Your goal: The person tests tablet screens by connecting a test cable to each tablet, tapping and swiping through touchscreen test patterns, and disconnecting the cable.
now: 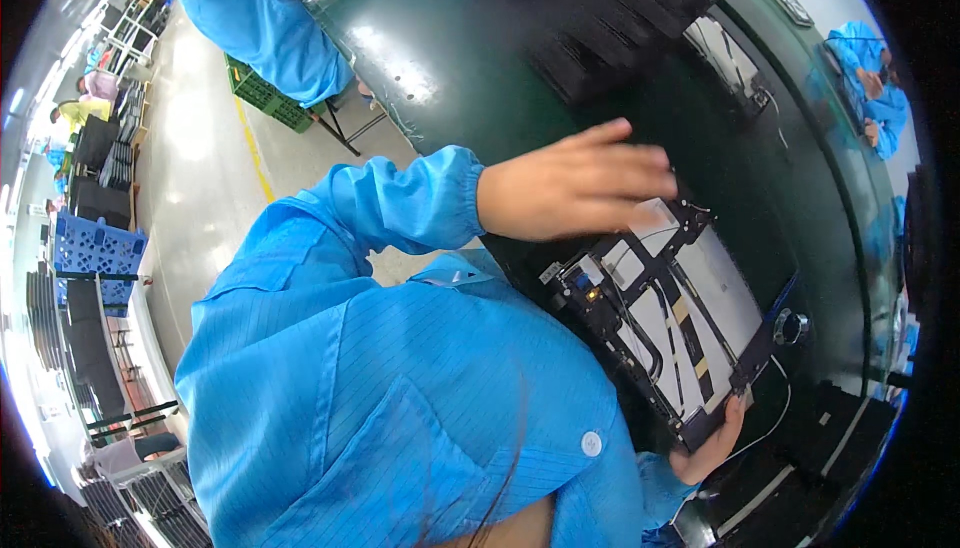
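A flat, black-framed device (pixel 725 295) with white panels, dark cables and small circuit parts along one side lies tilted in front of me. I cannot make out its exact kind. At its lower corner my right hand (pixel 712 445) is closed, thumb on the frame and the other fingers partly hidden beneath. My left hand (pixel 580 183) is above the upper corner, its fingers stretched out and a little blurred. Whether its fingertips touch the device I cannot tell.
A dark green table (pixel 470 68) carries a stack of black strips (pixel 610 8) and another white-panelled unit (pixel 725 53). A round metal piece (pixel 790 326) stands beside the device. A blue-sleeved co-worker (pixel 265 28) is at the far left, near a green crate (pixel 265 96).
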The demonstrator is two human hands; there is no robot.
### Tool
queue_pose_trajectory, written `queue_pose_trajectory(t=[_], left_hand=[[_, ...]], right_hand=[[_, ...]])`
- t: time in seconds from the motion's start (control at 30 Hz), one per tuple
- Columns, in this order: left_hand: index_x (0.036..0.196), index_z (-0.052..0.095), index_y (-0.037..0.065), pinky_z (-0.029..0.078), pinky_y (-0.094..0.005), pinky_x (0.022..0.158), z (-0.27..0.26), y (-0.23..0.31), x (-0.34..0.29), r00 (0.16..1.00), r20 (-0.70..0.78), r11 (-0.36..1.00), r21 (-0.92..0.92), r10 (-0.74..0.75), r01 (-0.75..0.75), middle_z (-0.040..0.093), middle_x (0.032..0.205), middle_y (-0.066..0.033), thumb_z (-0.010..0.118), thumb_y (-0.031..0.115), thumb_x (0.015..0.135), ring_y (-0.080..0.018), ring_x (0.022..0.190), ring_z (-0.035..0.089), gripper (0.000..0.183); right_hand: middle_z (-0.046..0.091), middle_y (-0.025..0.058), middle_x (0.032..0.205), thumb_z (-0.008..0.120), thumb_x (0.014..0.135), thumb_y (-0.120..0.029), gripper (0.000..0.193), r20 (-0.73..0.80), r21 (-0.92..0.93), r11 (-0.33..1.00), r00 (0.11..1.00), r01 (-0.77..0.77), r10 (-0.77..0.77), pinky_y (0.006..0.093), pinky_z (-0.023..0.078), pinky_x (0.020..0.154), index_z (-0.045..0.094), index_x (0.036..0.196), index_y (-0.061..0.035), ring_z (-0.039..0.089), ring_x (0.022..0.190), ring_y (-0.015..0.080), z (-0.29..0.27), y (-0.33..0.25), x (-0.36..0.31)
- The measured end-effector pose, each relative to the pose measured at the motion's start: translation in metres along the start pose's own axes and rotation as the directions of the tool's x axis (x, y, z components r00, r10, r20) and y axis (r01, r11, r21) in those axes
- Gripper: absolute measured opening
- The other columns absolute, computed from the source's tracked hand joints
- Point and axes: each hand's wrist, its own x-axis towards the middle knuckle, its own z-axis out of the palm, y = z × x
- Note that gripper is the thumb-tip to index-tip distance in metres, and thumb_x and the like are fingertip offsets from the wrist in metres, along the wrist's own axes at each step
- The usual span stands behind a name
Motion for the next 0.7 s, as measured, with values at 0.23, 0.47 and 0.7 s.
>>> queue_pose_trajectory(t=[0.23, 0.47, 0.7], left_hand=[[0.088, 0.063, -0.001, 0.051, -0.0376, 0.081, -0.002, 0.008, 0.021, 0.877, -0.304, 0.888, -0.157, 0.373, -0.432, 0.064, 0.095, -0.0147, 0.056, 0.006, 0.082, -0.0287, 0.093, 0.062, 0.012], [0.081, 0.063, -0.003, 0.052, -0.0382, 0.079, 0.0, 0.012, 0.035, 0.808, -0.314, 0.829, -0.098, 0.499, -0.55, 0.064, 0.094, -0.0181, 0.051, 0.004, 0.083, -0.0306, 0.089, 0.063, 0.014], [0.079, 0.062, -0.002, 0.052, -0.0389, 0.08, 0.007, 0.025, 0.044, 0.775, -0.355, 0.809, -0.081, 0.523, -0.582, 0.063, 0.093, -0.0173, 0.05, 0.005, 0.084, -0.0299, 0.089, 0.063, 0.015]], right_hand=[[0.036, 0.0184, 0.135, 0.051, 0.089, -0.032, 0.055, 0.451, -0.466, 0.603, 0.76, 0.647, -0.467, 0.0416, 0.032, 0.101, 0.039, 0.131, 0.0012, 0.04, 0.121, 0.0313, 0.033, -0.03, 0.005], [0.04, 0.0204, 0.131, 0.076, 0.061, -0.016, 0.07, 0.837, -0.486, 0.209, 0.521, 0.849, -0.169, 0.0412, 0.035, 0.097, 0.048, 0.124, -0.0035, 0.043, 0.118, 0.0338, 0.053, -0.077, 0.001], [0.053, 0.0139, 0.102, 0.066, 0.055, 0.0, 0.06, 0.85, -0.422, 0.401, 0.509, 0.813, -0.137, 0.0333, 0.044, 0.074, 0.053, 0.113, -0.0012, 0.053, 0.083, 0.0249, 0.048, -0.078, 0.01]])
